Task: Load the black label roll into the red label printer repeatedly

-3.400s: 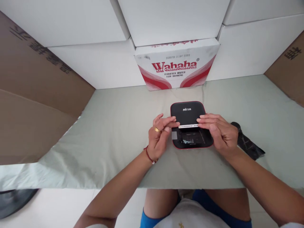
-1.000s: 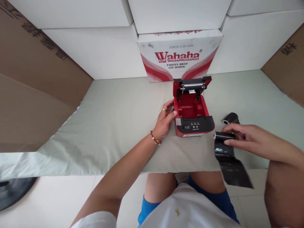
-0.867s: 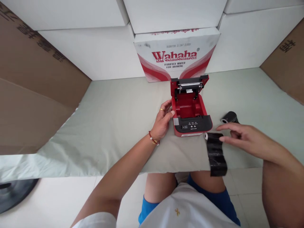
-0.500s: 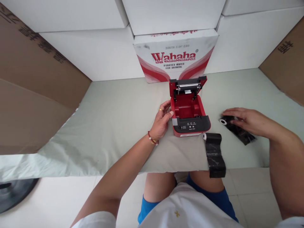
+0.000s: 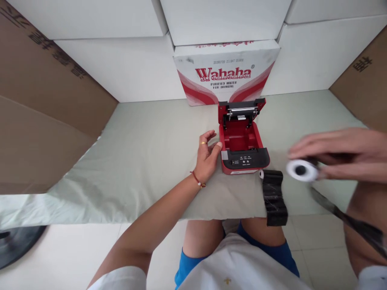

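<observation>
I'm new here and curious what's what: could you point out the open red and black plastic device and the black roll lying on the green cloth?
Open red and black plastic device point(image 5: 240, 139), head view: bare red interior.
Black roll point(image 5: 273, 192), head view: its unrolled strip.

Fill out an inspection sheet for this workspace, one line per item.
Surface: pale green cloth, creased at front left.
Job's things: red-and-black device, lid raised; black roll to its front right, strip overhanging the front edge; second roll held up.
Clutter: Wahaha box standing behind the device.
Grips: left grip open, thumb against the device's side; right grip, blurred, holding the second roll.
Cables: nothing seen.
Surroundings: white boxes behind, brown cardboard at both sides, tiled floor below.
</observation>
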`<state>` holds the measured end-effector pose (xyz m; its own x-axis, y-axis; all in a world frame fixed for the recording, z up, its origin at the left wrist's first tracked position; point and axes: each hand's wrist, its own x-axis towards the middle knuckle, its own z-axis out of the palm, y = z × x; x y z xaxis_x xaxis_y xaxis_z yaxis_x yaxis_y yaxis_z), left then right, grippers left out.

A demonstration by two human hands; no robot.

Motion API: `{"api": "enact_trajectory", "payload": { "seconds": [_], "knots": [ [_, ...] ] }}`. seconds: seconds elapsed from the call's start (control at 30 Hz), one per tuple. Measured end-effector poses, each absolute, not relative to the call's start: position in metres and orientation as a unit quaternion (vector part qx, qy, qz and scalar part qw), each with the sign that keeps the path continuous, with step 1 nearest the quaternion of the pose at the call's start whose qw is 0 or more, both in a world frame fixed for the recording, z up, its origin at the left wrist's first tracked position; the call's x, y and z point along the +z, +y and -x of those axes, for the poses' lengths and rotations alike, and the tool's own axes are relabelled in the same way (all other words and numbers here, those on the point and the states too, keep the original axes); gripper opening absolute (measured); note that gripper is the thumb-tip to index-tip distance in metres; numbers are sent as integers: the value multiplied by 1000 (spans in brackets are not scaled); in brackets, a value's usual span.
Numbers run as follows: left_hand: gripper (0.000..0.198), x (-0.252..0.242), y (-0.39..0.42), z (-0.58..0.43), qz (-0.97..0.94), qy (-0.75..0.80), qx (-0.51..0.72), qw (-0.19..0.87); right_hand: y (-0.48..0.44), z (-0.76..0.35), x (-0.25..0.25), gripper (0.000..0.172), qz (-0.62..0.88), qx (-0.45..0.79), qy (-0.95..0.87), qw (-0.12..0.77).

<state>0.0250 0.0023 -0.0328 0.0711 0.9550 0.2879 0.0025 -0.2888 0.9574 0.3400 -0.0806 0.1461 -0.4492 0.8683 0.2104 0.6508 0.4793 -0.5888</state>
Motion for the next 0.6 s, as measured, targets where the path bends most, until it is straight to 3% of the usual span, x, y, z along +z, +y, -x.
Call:
{"api": "enact_trajectory", "payload": {
  "seconds": [0.03, 0.1, 0.2, 0.27, 0.43, 0.6],
  "knots": [
    [50, -30, -1, -24, -606, 414, 557, 389, -64, -327, 149, 40, 404, 300, -849, 164],
    [44, -21, -10, -21, -652, 397, 580, 286, -34, -301, 146, 44, 442, 319, -822, 164],
    [42, -5, -24, -18, -725, 332, 585, 147, -8, -269, 126, 41, 515, 235, -802, 193],
    [46, 5, -31, -18, -765, 278, 575, 80, -3, -253, 112, 41, 554, 161, -800, 164],
    [35, 12, -38, -27, -826, 211, 522, 12, -1, -227, 100, 41, 621, 54, -781, 44],
    [24, 10, -37, -31, -835, 214, 507, -17, 6, -221, 95, 42, 615, 39, -787, 28]
  ]
}}
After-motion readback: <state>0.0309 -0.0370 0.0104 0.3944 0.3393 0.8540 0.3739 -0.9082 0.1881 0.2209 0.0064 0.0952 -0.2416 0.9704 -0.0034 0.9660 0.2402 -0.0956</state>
